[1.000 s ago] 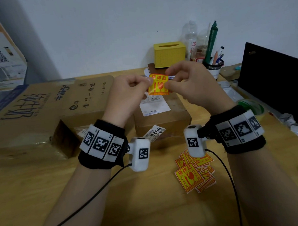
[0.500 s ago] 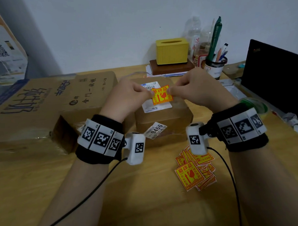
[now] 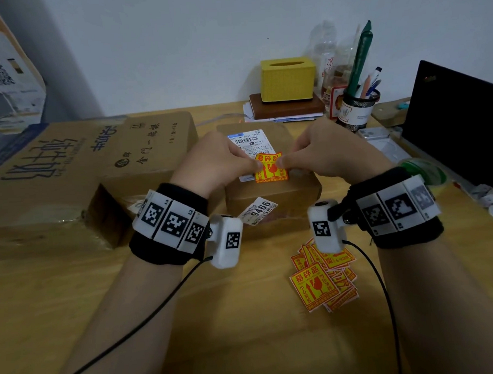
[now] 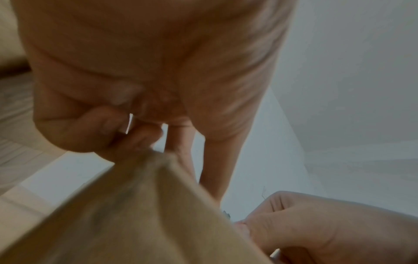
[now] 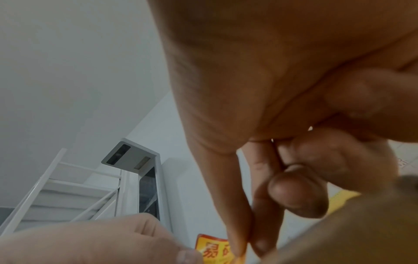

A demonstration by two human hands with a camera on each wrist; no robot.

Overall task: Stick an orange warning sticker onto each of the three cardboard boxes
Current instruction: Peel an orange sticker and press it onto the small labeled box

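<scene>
Head view: both hands meet over the small cardboard box (image 3: 271, 195) at the middle of the wooden surface (image 3: 246, 342). Left hand (image 3: 219, 162) pinches the left edge of one orange warning sticker (image 3: 270, 169) between thumb and fingertips; right hand (image 3: 328, 152) pinches its right edge the same way. Sticker is held face up over the top of the small box, overlapping the lower part of the white shipping label (image 3: 249, 141) stuck there. Whether it touches the box top cannot be told from any view.

Small box as landmark:
- a second loose label marked 9466 (image 3: 259, 211) on its near face
- medium cardboard box (image 3: 142, 151) just to its left, the two close together
- large flat cardboard box (image 3: 36, 179) further left, against the medium one
- loose pile of orange stickers (image 3: 323, 279) on the surface in front and slightly right
- yellow tissue box (image 3: 288, 79) behind it, sitting on a brown book (image 3: 287, 107)
- pen cup (image 3: 360, 105) behind and right; dark laptop screen (image 3: 457, 121) far right

Right wrist view: thumb and fingers (image 5: 260, 205) closed on the sticker's edge (image 5: 212, 250), left hand's thumb at its other side. Left wrist view is blurred; curled fingers (image 4: 108, 128) only.
</scene>
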